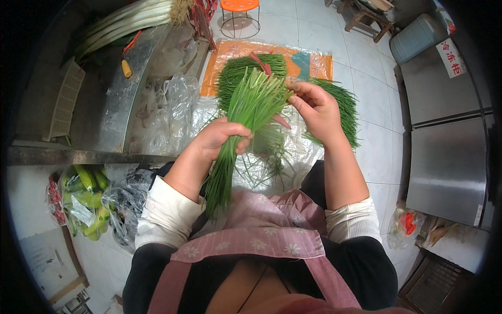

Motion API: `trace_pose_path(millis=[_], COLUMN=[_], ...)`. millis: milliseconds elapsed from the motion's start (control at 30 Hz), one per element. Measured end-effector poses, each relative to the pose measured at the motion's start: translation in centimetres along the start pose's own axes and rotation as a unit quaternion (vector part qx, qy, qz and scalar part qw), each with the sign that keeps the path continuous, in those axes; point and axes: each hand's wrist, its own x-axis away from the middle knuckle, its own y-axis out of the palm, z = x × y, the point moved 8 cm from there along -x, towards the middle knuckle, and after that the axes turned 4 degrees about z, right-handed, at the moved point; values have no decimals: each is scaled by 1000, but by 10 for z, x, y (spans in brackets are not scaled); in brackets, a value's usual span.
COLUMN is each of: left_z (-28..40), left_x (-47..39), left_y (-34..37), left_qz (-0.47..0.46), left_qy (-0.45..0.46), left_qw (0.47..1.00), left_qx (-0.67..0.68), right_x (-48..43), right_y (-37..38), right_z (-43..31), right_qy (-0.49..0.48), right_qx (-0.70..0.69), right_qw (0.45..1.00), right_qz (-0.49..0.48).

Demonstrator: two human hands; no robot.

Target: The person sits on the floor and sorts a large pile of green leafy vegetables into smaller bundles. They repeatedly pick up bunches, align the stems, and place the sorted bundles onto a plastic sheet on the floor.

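Observation:
My left hand (227, 137) grips a bunch of garlic chives (259, 100), its pale cut ends pointing up and away and its dark leaf tips hanging down towards my lap. At the bunch's right edge, the thumb and fingertips of my right hand (315, 110) pinch at a stalk end. Behind the bunch lies a larger pile of chives (251, 64) with a red tie (263, 64) across it. Another pile of chives (337, 112) rests to the right, partly hidden by my right hand. Loose chive scraps (270, 165) are scattered below the bunch.
An orange and silver plastic sheet (319, 64) covers the floor. To the left stands a metal counter (106, 102) with leeks (133, 27); plastic bags (168, 110) lie beside it. A steel freezer (447, 165) is on the right. An orange stool (240, 5) stands ahead.

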Motion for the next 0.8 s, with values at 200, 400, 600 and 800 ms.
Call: trace_pose_path(millis=[200,400,600,800], left_z=[-4,-1,3,19], left_x=[1,3,1,1], left_y=[2,7,10,6], left_qz=[-7,-13,-35,57], left_qy=[-24,-13,23,158], left_qw=[1000,1000,999,975], left_qx=[5,11,-8,-148], right_x=[0,1,-3,-3], right_y=[4,1,3,-4], right_z=[0,6,22,33], right_qy=[-3,58,111,136], right_qx=[-65,-127,-194,-91], right_qw=[998,989,974,985], right_qz=[3,-53,-35,50])
